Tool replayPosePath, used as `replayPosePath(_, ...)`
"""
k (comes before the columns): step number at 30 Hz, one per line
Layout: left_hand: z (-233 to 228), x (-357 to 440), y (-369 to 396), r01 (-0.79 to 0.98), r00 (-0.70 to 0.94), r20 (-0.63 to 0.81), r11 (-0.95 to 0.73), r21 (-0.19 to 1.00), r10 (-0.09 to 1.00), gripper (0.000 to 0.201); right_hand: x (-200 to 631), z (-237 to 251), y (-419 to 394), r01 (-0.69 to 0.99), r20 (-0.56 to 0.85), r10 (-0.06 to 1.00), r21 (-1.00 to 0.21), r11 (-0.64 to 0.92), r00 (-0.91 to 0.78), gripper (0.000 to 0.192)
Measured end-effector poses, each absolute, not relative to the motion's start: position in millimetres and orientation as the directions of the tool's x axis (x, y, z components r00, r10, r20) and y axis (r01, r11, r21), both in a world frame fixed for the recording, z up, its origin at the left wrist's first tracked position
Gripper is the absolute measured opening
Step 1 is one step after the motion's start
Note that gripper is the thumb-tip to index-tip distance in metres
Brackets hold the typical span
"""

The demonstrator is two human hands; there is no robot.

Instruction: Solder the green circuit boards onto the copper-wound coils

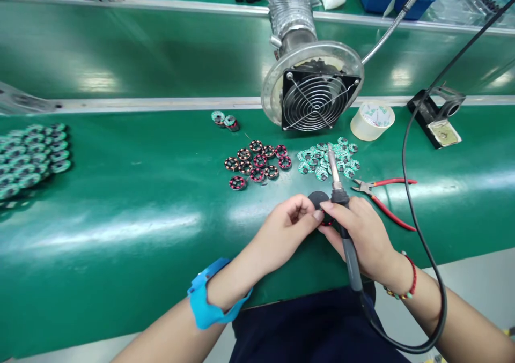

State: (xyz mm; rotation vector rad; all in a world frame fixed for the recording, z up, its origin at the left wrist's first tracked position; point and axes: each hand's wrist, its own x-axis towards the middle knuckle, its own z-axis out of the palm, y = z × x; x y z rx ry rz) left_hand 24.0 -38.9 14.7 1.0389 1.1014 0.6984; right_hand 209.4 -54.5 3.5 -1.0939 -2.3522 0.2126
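Between the fingertips of both hands is a small stator [327,218] with red windings, mostly hidden by the fingers. A black round disc [318,199] shows just beyond it; I cannot tell whether the two are joined. My left hand [287,229] pinches the stator from the left, with a blue wrist strap [213,293] on that arm. My right hand [362,231] grips a soldering iron [349,245], its tip pointing up and away, while the thumb and a finger also touch the stator. Small green circuit boards [330,159] lie piled beyond the iron's tip.
Several wound stators [259,162] lie left of the boards. Stacked assembled rings [32,159] stand far left. Red-handled cutters [386,194], a tape roll [372,120] and an iron stand [436,116] are right. A fume-extractor fan [316,103] hangs ahead. The iron's cable [410,191] loops over the right forearm.
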Motion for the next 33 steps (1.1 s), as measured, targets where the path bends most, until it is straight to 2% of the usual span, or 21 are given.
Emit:
replayPosePath(4, 15, 27, -40, 0.044, 0.325, -0.377, 0.384, 0.922, 0.867, 0.023, 206, 0, -53, 0.716, 0.415, 0.759, -0.293, 0.633, -0.501, 0.034)
replayPosePath(9, 16, 23, -39, -0.053, 0.166, -0.399, 0.413, 0.909, 0.902, 0.019, 206, 6, -48, 0.731, 0.49, 0.798, -0.389, 0.56, -0.35, 0.048)
replayPosePath(11, 17, 22, -38, -0.081, 0.143, -0.382, 0.396, 0.915, 0.913, 0.019, 206, 7, -47, 0.719, 0.481, 0.801, -0.405, 0.564, -0.357, 0.05)
replayPosePath(15, 16, 24, -38, 0.039, 0.273, -0.373, 0.377, 0.925, 0.887, 0.024, 205, 5, -48, 0.696, 0.446, 0.784, -0.388, 0.604, -0.432, 0.043)
replayPosePath(17, 15, 24, -37, 0.071, 0.268, -0.381, 0.376, 0.924, 0.885, 0.022, 206, 4, -48, 0.669, 0.42, 0.769, -0.391, 0.632, -0.482, 0.039)
replayPosePath(22, 15, 17, -31, -0.014, 0.076, -0.365, 0.367, 0.93, 0.928, 0.018, 219, 3, -34, 0.648, 0.362, 0.786, -0.446, 0.618, -0.501, 0.036)
replayPosePath(27, 19, 5, -24, -0.127, -0.1, -0.292, 0.279, 0.952, 0.951, 0.013, 220, -4, -18, 0.549, 0.369, 0.789, -0.572, 0.61, -0.492, 0.044)
replayPosePath(30, 23, -2, -21, -0.06, -0.148, -0.236, 0.229, 0.972, 0.961, 0.013, 213, -13, -15, 0.518, 0.332, 0.753, -0.566, 0.641, -0.569, 0.036)
replayPosePath(33, 28, -7, -14, 0.138, -0.123, -0.166, 0.183, 0.973, 0.978, 0.013, 210, -20, -16, 0.563, 0.259, 0.763, -0.545, 0.621, -0.592, 0.032)
